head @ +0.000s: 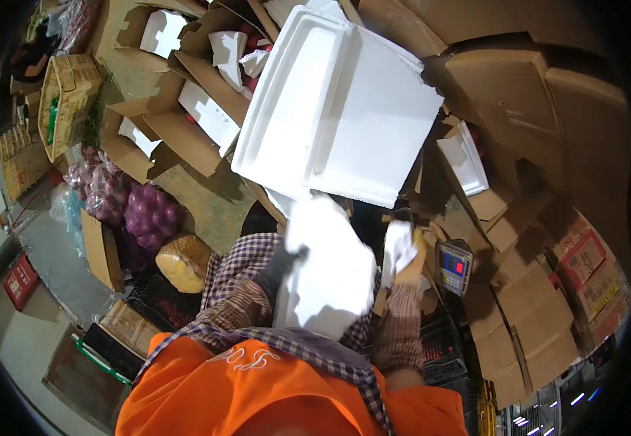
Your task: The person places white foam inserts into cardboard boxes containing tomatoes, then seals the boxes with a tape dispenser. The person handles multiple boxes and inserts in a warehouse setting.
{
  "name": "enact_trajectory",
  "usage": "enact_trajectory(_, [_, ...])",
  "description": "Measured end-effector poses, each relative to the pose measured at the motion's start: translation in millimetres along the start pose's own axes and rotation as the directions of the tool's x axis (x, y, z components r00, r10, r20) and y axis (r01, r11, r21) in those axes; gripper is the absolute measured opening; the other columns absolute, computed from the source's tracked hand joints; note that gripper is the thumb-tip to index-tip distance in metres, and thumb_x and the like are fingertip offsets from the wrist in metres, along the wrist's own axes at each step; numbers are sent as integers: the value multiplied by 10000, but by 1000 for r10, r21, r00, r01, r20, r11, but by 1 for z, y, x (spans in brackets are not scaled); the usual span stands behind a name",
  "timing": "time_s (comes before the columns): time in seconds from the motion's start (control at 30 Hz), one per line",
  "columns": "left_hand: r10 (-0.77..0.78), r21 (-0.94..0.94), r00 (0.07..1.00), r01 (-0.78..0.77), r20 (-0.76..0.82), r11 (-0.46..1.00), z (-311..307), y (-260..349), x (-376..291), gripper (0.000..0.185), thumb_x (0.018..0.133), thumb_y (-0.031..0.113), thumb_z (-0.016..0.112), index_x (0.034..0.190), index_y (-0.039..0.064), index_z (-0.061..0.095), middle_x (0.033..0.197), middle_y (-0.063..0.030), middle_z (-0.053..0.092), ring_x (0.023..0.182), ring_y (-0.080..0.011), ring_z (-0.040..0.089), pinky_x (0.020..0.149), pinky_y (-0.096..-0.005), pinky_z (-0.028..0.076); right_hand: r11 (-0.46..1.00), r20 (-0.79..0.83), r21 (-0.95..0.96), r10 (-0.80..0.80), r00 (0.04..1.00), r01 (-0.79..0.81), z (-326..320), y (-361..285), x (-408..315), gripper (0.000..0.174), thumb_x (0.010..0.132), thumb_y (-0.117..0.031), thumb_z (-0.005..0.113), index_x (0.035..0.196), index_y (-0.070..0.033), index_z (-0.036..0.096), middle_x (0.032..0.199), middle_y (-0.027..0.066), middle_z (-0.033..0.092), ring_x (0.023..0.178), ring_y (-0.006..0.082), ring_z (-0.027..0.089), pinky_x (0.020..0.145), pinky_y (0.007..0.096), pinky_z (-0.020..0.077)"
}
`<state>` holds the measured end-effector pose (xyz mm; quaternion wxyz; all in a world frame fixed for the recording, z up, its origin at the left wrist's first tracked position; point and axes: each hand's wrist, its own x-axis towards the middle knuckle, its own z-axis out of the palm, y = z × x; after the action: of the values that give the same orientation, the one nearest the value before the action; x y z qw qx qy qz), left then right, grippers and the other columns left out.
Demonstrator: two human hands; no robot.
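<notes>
My left hand (pixel 280 270), in a dark glove, grips the left edge of a broken white foam sheet (pixel 332 267) in front of my body. My right hand (pixel 412 264), in a yellowish glove, is closed around a smaller white foam piece (pixel 397 248), slightly blurred. Just beyond both hands lies a large white foam box lid (pixel 337 109) with a raised ridge and a ragged right edge. It rests over cardboard boxes, hiding what is beneath. A digital scale display (pixel 453 267) with a lit red readout stands right of my right hand.
Open cardboard boxes (pixel 184 125) with foam pieces, some holding red produce, stand at the far left. Mesh bags of purple onions (pixel 152 212) and a tape roll (pixel 183 262) lie to the left. Black crates (pixel 441 349) sit low right, beside stacked cartons (pixel 533 321).
</notes>
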<state>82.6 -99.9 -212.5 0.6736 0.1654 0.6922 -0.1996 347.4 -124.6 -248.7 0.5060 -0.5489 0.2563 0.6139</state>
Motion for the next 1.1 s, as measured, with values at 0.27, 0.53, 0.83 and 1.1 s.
enact_trajectory(0.27, [381,-527,630,-776,-677,346,-143,-19,-36,588,802,134,596,1274,9,268,1145,-132,451,999,-213,475,827,-309,428,895,404,-312,-179,897,319,300,53,56,594,776,-447,562,1135,19,474,1066,118,540,988,218,508,862,330,402])
enact_trajectory(0.53, [213,-473,565,-804,-797,361,-196,-47,-19,491,793,156,613,1173,-33,367,1049,-135,503,920,-194,504,772,-299,441,338,477,-797,-158,865,501,379,125,104,856,743,-489,588,1370,-108,146,1363,138,281,1261,278,248,991,315,261])
enact_trajectory(0.83, [386,-523,635,-772,-670,362,-162,-3,-26,531,760,58,633,1210,15,356,1061,-113,503,913,-164,505,767,-279,443,-62,225,-973,-16,974,224,269,116,-11,666,841,-568,360,906,54,590,841,222,600,789,292,567,744,351,439])
enact_trajectory(1.1, [621,-463,661,-745,-421,480,-85,0,-47,660,702,-31,659,1259,32,311,1077,-83,483,929,-150,489,752,-259,459,317,5,-946,-182,983,63,157,75,-52,628,864,-525,360,833,56,596,706,96,598,648,208,548,636,315,443])
